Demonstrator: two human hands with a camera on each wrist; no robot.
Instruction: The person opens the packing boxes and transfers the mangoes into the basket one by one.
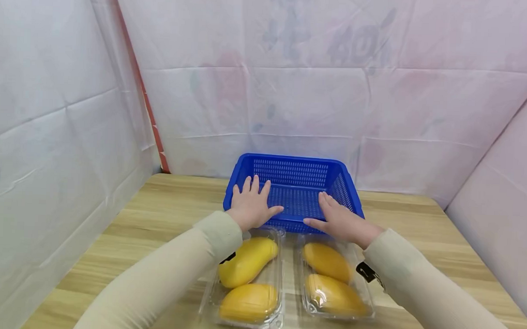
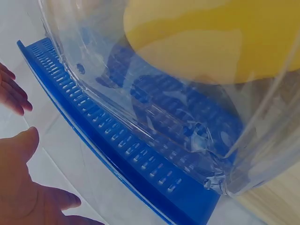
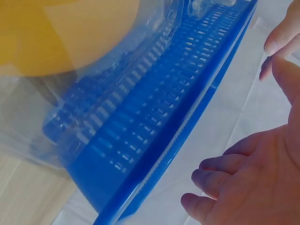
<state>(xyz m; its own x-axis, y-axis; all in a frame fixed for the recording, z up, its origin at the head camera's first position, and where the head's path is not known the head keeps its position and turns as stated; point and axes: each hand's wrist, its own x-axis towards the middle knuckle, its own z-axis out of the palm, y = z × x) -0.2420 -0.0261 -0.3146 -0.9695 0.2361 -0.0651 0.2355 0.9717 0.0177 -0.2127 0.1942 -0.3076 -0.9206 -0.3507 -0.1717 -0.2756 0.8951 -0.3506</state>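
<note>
Wood-grain tabletop (image 1: 156, 228) bears a blue basket (image 1: 289, 171), long axis left-to-right (both hands (image 1: 250, 203) (image 1: 342, 220) outstretched and unclenched over it).

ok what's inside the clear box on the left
A yellow fruit and, nearer the camera, an orange-yellow one. The left sleeve hides the clear box's far left corner.

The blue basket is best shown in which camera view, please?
The head view: it shows most of the blue basket, rim, floor and slotted walls, though the left hand and right hand cover parts. The left wrist view shows only a portion, partly through a clear box; the right wrist view likewise, partly through another clear box.
</note>
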